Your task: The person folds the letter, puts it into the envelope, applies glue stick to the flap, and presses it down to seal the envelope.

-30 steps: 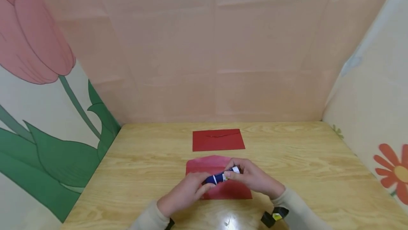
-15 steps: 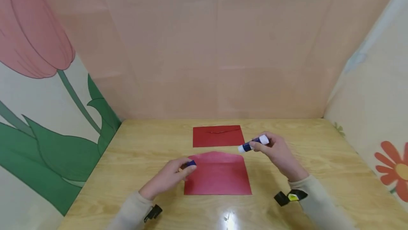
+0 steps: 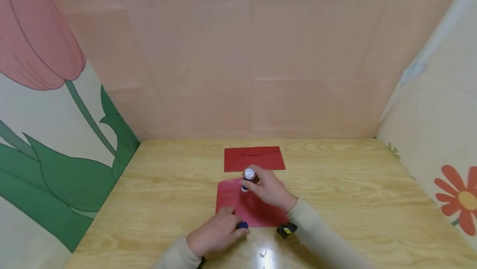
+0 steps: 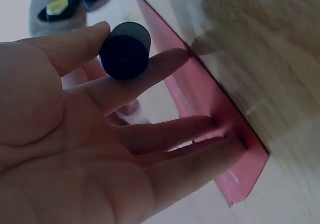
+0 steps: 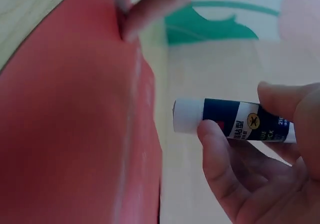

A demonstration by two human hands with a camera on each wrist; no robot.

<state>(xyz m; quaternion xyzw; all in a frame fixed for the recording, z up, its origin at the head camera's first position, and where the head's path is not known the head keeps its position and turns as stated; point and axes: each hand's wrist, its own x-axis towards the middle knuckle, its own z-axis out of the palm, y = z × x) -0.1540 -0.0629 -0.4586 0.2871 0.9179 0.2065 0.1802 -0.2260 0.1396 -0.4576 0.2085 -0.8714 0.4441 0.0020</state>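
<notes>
A pink-red envelope (image 3: 261, 215) lies with its flap spread toward the far side. Between thumb and index finger, my left hand (image 3: 218, 229) pinches a dark blue glue stick cap (image 4: 125, 57); its other fingertips rest on the envelope near its left side. My right hand (image 3: 272, 188) grips the uncapped glue stick (image 5: 245, 119) above the flap, white end pointing down. In the right wrist view a small gap shows between that end and the paper. Whether glue is extended past the white rim is not discernible.
Behind the open envelope lies a second, darker red envelope (image 3: 253, 161), flap folded over. Both are on a wooden table (image 3: 167, 186), backed by a pinkish cloth wall (image 3: 253, 53) with flower-patterned panels at the sides.
The cap has been pulled off the glue stick and the hands parted. Since then, the left hand has come down on the envelope, and the right hand has swung left over the flap, stick upright.
</notes>
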